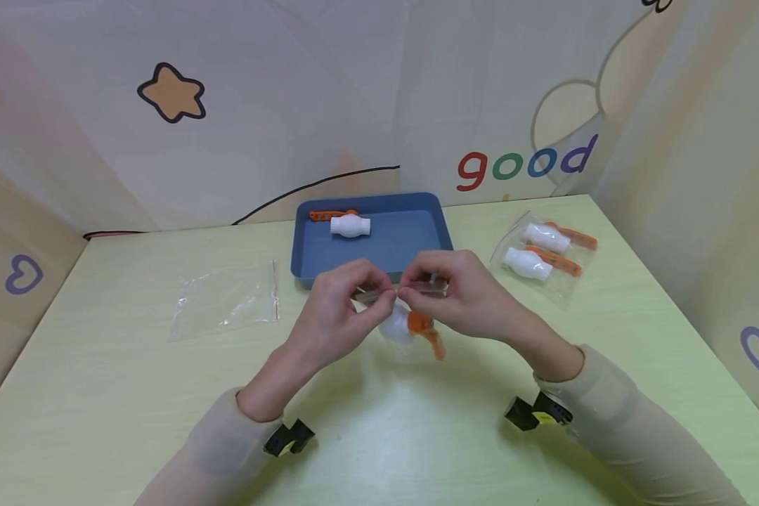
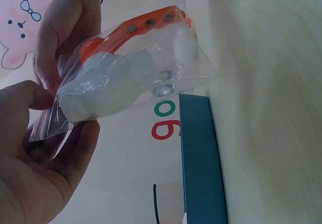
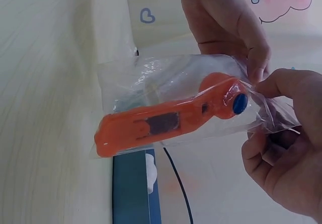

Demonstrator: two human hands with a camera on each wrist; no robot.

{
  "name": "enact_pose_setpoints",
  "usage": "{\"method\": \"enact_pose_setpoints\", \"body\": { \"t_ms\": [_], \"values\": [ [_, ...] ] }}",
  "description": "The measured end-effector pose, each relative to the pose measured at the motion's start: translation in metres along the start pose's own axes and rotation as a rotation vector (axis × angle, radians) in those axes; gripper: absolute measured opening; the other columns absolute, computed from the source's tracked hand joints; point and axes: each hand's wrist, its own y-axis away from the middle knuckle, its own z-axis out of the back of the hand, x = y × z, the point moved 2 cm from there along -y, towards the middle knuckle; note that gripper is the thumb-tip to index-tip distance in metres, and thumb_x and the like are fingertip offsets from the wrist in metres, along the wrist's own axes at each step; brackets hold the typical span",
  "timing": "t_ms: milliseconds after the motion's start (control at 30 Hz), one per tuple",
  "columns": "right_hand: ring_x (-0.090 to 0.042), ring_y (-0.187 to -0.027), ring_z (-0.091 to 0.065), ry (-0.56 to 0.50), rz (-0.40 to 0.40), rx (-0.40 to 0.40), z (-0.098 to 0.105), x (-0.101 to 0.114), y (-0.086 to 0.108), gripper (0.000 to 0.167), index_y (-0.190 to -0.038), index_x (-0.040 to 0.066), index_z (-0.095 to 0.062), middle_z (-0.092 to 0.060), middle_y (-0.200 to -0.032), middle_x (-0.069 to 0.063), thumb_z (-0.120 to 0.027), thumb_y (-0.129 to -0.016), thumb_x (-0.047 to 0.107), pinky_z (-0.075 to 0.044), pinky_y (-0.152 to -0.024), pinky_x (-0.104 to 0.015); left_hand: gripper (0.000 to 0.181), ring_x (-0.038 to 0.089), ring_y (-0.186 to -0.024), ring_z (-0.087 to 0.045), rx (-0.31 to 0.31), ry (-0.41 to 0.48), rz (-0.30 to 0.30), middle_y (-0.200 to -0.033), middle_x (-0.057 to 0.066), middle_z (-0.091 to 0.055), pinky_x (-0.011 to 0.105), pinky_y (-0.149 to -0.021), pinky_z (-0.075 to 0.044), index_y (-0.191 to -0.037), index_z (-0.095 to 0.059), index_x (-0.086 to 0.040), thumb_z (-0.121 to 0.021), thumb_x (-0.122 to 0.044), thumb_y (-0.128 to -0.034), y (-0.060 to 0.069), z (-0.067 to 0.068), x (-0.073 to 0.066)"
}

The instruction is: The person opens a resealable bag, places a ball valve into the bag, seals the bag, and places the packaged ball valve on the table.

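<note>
A clear zip bag [image 2: 188,65] hangs from both hands, its top edge pinched between thumbs and fingers. Inside it lie a white ribbed part [image 2: 108,85] and an orange handle [image 3: 151,126] with a blue spot at its round end. My left hand [image 1: 344,313] grips the left part of the bag's top edge. My right hand [image 1: 464,295] pinches the same edge on the right, the fingertips of both hands almost touching. In the head view the bagged parts hang below the hands, over the table, in front of the tray.
A blue tray [image 1: 405,235] at the back holds a white part [image 1: 351,225] and an orange handle [image 1: 329,215]. On the right lies a bag with two white parts [image 1: 527,263] and two orange handles [image 1: 556,261]. A flat, clear bag [image 1: 228,299] lies on the left.
</note>
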Motion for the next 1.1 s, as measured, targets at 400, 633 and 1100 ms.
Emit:
{"method": "enact_pose_setpoints", "body": {
  "t_ms": [400, 633, 1100],
  "values": [
    [-0.014, -0.080, -0.064, 0.024, -0.022, -0.026, 0.009, 0.001, 0.001, 0.004, -0.096, 0.009, -0.077, -0.069, -0.088, 0.007, -0.077, -0.093, 0.007, -0.054, -0.063, -0.030, 0.004, 0.010, -0.083, -0.064, 0.006, -0.041, 0.036, -0.092, 0.000, -0.069, 0.033, -0.069, -0.056, -0.097, -0.071, -0.006, -0.068, -0.004, -0.0971, 0.000, 0.005, -0.002],
    [-0.018, -0.076, -0.060, 0.012, -0.112, -0.032, 0.017, -0.003, 0.004, 0.007, -0.095, 0.012, -0.079, -0.067, -0.083, 0.003, -0.079, -0.091, 0.007, -0.055, -0.064, -0.030, 0.003, 0.012, -0.083, -0.062, 0.007, -0.061, 0.060, -0.091, 0.000, -0.068, 0.033, -0.070, -0.054, -0.098, -0.071, -0.005, -0.069, -0.007, -0.0981, 0.002, 0.008, 0.001],
    [-0.022, -0.067, -0.058, -0.028, -0.139, -0.062, 0.020, -0.004, 0.005, 0.005, -0.094, 0.008, -0.080, -0.064, -0.080, -0.002, -0.079, -0.090, 0.004, -0.053, -0.056, -0.028, 0.004, 0.011, -0.084, -0.064, 0.040, -0.010, 0.112, -0.093, -0.002, -0.070, 0.032, -0.070, -0.057, -0.098, -0.074, -0.006, -0.075, -0.007, -0.0948, 0.001, 0.010, 0.001]
  ]
}}
